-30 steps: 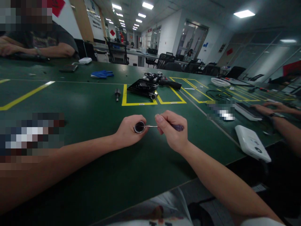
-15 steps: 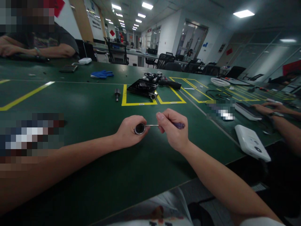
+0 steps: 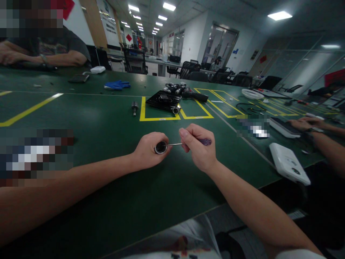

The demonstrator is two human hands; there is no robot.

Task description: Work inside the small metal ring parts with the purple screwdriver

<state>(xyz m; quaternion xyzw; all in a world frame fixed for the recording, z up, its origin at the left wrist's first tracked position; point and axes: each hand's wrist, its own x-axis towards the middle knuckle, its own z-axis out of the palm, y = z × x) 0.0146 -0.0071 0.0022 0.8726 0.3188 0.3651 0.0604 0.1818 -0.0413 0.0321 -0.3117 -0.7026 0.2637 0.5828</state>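
Note:
My left hand [image 3: 149, 151] is wrapped round a short metal tube [image 3: 161, 147], its dark round opening turned toward me. In my right hand [image 3: 199, 147] is a screwdriver [image 3: 206, 142] with a purple handle, gripped in the fist with the thumb along it. Its thin shaft points left and meets the right side of the tube; the tip is hidden there. Both hands are above the green table. Beyond them lie a small metal and black part [image 3: 134, 108] and a black plastic bag [image 3: 161, 101] with dark metal parts on it.
Yellow tape rectangles mark the green table [image 3: 107, 201]. A blue glove [image 3: 117, 85] lies at the back. To the right is a white device [image 3: 289, 163], with a co-worker's hands [image 3: 304, 124] beyond it. Another person [image 3: 59, 46] sits across at the far left.
The screwdriver shaft has tilted slightly, its tip end now a little lower against the tube. Both hands stay almost in place.

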